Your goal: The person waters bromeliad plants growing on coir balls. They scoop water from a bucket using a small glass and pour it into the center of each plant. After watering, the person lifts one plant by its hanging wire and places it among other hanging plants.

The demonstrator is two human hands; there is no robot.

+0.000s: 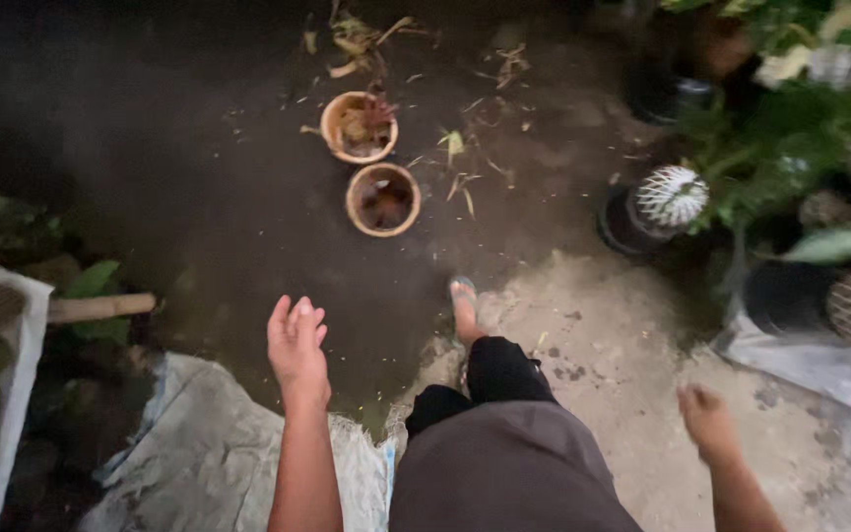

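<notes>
You are holding your left hand [297, 343] out over the dark wet ground [199, 197], palm down, fingers straight and lying close together, gripping nothing. Your right hand [706, 419] is hanging lower over the pale concrete [622, 355], blurred, fingers seeming to be curling loosely around nothing. Your sandalled foot [464, 307] is stepping ahead between them. Farther out, well apart from your left hand, two terracotta pots are standing just beside each other: the nearer pot [383, 200] is holding dark soil, and the farther pot [359, 126] is holding dry brownish plant remains. Dead leaves [366, 39] are lying beyond them.
</notes>
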